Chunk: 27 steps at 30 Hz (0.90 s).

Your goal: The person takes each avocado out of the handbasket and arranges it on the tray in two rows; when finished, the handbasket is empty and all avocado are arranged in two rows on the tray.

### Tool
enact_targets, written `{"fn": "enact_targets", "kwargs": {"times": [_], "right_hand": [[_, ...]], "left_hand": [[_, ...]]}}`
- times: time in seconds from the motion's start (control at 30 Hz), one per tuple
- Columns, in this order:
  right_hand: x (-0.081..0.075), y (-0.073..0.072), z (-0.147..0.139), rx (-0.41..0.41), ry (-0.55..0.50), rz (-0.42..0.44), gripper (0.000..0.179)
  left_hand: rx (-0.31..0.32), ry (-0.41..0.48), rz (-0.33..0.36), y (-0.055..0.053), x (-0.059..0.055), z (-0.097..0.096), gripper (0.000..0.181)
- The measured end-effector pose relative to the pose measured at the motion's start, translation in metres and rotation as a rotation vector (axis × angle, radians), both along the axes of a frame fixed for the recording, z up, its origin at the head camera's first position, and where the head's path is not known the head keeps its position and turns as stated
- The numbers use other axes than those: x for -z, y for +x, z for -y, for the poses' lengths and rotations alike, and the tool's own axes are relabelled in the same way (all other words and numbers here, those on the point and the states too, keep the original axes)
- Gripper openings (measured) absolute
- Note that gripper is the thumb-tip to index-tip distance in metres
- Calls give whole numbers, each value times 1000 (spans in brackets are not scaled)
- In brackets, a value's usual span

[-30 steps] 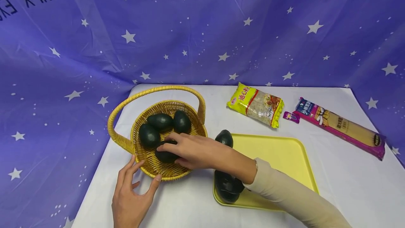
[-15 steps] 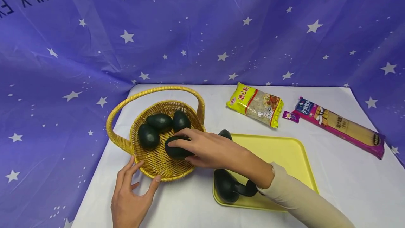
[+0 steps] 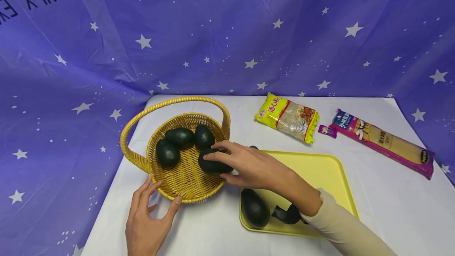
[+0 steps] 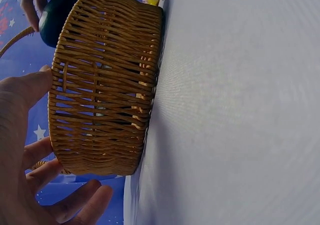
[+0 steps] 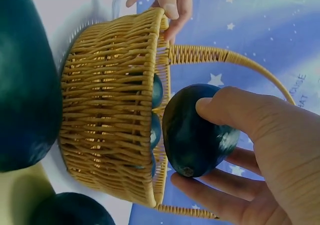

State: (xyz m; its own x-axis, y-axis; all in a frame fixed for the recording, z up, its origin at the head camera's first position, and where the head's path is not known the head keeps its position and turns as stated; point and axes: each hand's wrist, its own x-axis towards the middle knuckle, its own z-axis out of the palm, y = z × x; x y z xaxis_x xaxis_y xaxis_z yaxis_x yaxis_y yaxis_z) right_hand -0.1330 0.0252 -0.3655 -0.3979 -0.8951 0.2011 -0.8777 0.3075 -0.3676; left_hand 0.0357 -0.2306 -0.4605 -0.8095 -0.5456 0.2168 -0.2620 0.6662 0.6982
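Observation:
My right hand (image 3: 245, 165) holds a dark green avocado (image 3: 213, 162) over the right rim of the wicker basket (image 3: 186, 199). In the right wrist view, the thumb lies on one side of this avocado (image 5: 192, 135) and the fingers on the other. Three more avocados (image 3: 168, 153) rest inside the basket, towards its back and left. My left hand (image 3: 147, 218) holds the basket's near-left rim between spread thumb and fingers; the left wrist view shows the thumb tip on the rim of the basket (image 4: 105, 85).
The yellow tray (image 3: 320, 169) lies right of the basket, with an avocado (image 3: 255, 208) at its near-left corner and another partly hidden behind my right hand. Farther back are a yellow food packet (image 3: 289, 117), a small purple sachet (image 3: 328, 131) and a long noodle packet (image 3: 384, 141).
My right hand has carried the avocado rightward from the basket's inside to over its right rim. The left hand and the basket stay in place.

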Motion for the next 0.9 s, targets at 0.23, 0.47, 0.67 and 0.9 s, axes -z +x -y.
{"fn": "enact_targets", "kwargs": {"times": [0.23, 0.47, 0.67, 0.9], "right_hand": [[6, -1, -10, 21, -47, 28, 58], [9, 1, -20, 62, -58, 75, 57], [12, 2, -28, 96, -72, 85, 56], [14, 5, -39, 137, -97, 63, 57]], "left_hand": [[-3, 11, 6, 0, 0, 0, 67], [-11, 9, 15, 1, 0, 0, 67], [-13, 15, 5, 1, 1, 0, 66], [-8, 11, 14, 1, 0, 0, 66]]}}
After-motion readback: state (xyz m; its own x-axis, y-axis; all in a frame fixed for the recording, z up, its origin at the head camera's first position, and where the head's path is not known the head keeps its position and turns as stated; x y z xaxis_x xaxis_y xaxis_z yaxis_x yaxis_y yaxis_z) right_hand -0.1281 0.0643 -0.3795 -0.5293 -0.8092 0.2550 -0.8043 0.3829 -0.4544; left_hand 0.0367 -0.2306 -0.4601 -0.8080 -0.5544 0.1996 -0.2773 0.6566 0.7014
